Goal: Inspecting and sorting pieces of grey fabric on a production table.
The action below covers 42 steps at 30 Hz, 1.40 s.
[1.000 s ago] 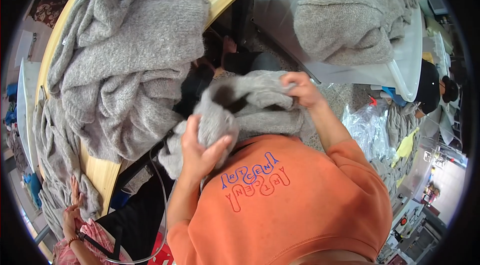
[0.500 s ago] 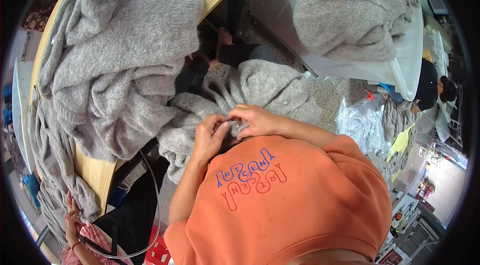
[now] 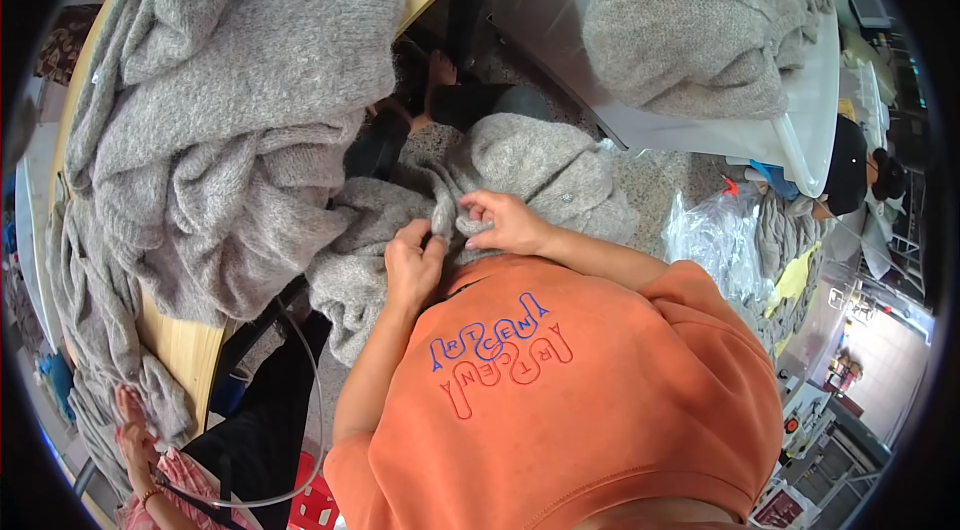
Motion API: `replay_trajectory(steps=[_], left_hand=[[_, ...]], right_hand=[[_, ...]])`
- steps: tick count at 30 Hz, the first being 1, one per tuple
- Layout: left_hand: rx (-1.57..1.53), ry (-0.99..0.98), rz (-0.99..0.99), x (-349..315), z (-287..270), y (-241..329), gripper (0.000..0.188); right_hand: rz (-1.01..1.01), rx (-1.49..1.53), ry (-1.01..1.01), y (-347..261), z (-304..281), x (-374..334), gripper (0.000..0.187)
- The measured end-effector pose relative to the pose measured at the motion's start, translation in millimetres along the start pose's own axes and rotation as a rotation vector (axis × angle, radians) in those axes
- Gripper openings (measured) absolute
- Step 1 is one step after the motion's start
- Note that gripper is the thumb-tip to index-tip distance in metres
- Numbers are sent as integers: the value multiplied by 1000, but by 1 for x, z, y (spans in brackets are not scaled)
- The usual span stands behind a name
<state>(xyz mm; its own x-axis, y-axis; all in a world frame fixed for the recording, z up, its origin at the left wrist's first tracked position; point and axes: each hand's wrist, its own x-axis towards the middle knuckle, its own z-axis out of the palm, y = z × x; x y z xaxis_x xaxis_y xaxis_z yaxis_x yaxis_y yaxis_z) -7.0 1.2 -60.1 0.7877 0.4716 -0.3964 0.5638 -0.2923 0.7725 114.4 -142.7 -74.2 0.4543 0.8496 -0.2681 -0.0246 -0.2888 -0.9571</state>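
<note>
A grey knitted garment (image 3: pixel 540 155), soft and fuzzy, lies bunched over my lap in deep folds. On its left side my left hand (image 3: pixel 413 260) is closed, with thumb and fingertips pinching a raised fold of the knit. Close by on the right, my right hand (image 3: pixel 508 223) has bent fingers with a gap between fingertips and thumb; it hovers at the same fold and appears to hold nothing. A small shiny spot shows on the garment's right part. Folds hide the garment's shape.
A heap of grey knitwear (image 3: pixel 240 90) covers the curved wooden table (image 3: pixel 185 355) at left. More knitwear (image 3: pixel 690 40) rests on a whitish plastic surface (image 3: pixel 740 135) at upper right. Clear plastic bags (image 3: pixel 718 235) lie right. Another person's hand (image 3: pixel 135 435) touches fabric at lower left.
My right hand has come away from my left, its fingers loosening from the knit. A fold now stands up between my hands. The other person's hand has shifted slightly.
</note>
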Motion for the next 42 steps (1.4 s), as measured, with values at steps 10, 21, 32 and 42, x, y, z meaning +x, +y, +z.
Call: replay_trajectory(steps=[10, 21, 32, 42], left_hand=[[-566, -170, -18, -5, -12, 16, 19], [-338, -51, 81, -7, -12, 17, 9], [-619, -77, 55, -4, -18, 36, 2], [-867, -40, -6, 3, -35, 43, 10]], right_hand=[[-419, -105, -53, -24, -10, 21, 22], [-139, 54, -40, -39, -3, 20, 8], [-74, 207, -170, -49, -7, 23, 8], [-177, 216, 88, -39, -8, 19, 23]])
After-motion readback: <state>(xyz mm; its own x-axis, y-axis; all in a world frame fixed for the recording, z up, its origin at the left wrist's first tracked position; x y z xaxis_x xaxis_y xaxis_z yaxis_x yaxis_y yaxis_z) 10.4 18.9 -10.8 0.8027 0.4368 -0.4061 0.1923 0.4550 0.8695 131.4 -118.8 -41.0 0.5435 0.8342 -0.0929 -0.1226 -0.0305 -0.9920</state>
